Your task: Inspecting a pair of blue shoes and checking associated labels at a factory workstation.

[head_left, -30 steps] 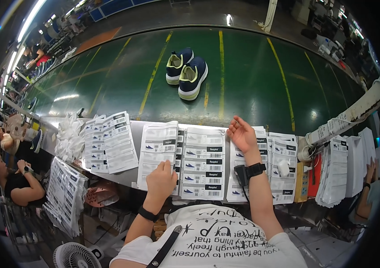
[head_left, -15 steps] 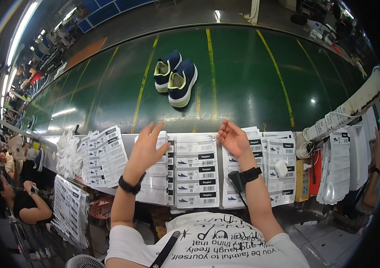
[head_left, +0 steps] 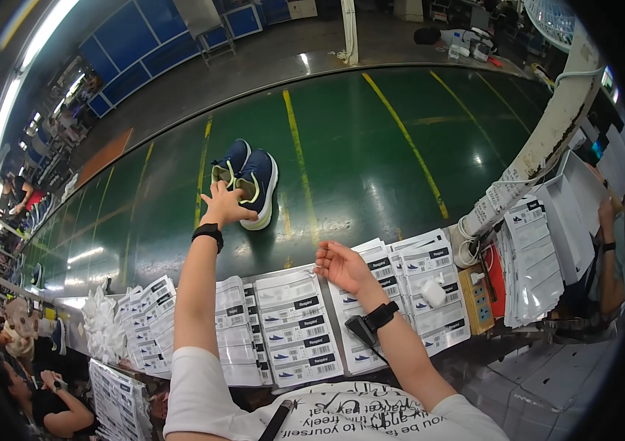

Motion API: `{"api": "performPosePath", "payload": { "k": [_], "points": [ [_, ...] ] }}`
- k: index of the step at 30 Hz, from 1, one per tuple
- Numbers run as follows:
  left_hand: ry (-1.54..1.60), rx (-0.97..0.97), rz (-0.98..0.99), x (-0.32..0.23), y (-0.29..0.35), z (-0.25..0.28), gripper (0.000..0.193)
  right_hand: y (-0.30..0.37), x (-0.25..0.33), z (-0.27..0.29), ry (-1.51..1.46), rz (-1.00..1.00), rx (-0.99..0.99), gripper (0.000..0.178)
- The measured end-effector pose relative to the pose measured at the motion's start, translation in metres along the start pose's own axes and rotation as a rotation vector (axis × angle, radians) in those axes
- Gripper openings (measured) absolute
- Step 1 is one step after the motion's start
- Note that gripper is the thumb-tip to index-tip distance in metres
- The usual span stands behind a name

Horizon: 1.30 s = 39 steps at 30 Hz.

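head view: your left hand (head_left: 225,206) was stretched out over a green belt (head_left: 342,162), its fingers spread wide above the heels of two navy shoes. its thumb lay by the heel of the nearer shoe (head_left: 261,180), and its other fingers reached toward the opening of the farther shoe (head_left: 236,154); you could not tell from this angle whether they touched or gripped either one. both shoes stood upright on the belt, side by side, with white soles, yellow-green edging and toes pointing away from you.

your right hand (head_left: 343,266) was half open and empty, fingers loosely curled, above the belt-side edge of the label sheets (head_left: 301,323). these lay in stacks along the worktop in front of you, printed with small shoe pictures and barcodes. a rounded white case (head_left: 433,294) rested on the stack at your right, near a wooden socket strip (head_left: 476,300) and a slanting pale post (head_left: 507,176). crumpled white paper (head_left: 101,327) was heaped at the worktop's left end. a co-worker's arm (head_left: 66,411) showed at lower left, and another person's hand (head_left: 608,214) at far right.
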<state>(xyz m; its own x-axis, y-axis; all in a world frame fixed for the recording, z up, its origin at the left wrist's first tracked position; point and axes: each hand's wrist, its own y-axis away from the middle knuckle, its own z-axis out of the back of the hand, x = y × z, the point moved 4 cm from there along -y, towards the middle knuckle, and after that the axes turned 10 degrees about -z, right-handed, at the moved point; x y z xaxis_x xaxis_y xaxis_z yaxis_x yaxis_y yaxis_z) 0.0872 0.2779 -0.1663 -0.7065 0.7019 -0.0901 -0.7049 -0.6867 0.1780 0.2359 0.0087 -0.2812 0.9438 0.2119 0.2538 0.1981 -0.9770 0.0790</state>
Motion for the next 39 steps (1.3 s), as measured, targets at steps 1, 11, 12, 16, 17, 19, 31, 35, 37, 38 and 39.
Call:
{"api": "performPosePath", "payload": {
  "k": [1,11,12,16,17,19,31,35,37,38,39],
  "points": [
    [-0.026,-0.023,0.004,-0.001,0.0,0.002,0.073,-0.001,0.0,0.001,-0.012,-0.008,-0.009,0.023],
    [0.509,0.092,0.004,-0.043,0.037,0.06,0.079,-0.002,0.007,-0.022,0.128,0.121,-0.19,0.026],
    [0.566,0.117,0.103,-0.046,0.047,0.067,0.076,0.001,0.009,-0.039,0.173,0.175,-0.122,0.03],
    [0.586,-0.028,-0.335,-0.096,0.121,0.086,0.063,0.043,0.008,-0.105,0.531,0.261,-0.121,0.059],
    [0.336,-0.067,-0.392,-0.112,0.147,0.082,0.063,0.064,0.002,-0.121,0.686,0.286,-0.085,0.066],
    [0.098,-0.066,-0.511,-0.151,0.205,0.061,0.065,0.097,-0.013,-0.134,1.024,0.158,-0.248,0.08],
    [1.186,0.025,-0.136,-0.143,0.312,-0.01,0.036,0.18,-0.062,-0.145,1.808,0.161,-0.765,0.078],
    [0.781,-0.25,-0.172,-0.139,0.295,-0.021,0.072,0.16,-0.057,-0.185,2.127,0.479,-0.491,0.054],
    [0.819,-0.201,-0.141,-0.152,0.282,-0.041,0.081,0.141,-0.069,-0.197,2.314,0.533,-0.259,0.05],
    [0.838,-0.179,-0.118,-0.157,0.277,-0.05,0.085,0.132,-0.075,-0.2,2.38,0.543,-0.154,0.048],
    [0.792,-0.243,-0.165,-0.159,0.276,-0.052,0.082,0.122,-0.083,-0.202,2.453,0.668,-0.115,0.033]
  ]
}}
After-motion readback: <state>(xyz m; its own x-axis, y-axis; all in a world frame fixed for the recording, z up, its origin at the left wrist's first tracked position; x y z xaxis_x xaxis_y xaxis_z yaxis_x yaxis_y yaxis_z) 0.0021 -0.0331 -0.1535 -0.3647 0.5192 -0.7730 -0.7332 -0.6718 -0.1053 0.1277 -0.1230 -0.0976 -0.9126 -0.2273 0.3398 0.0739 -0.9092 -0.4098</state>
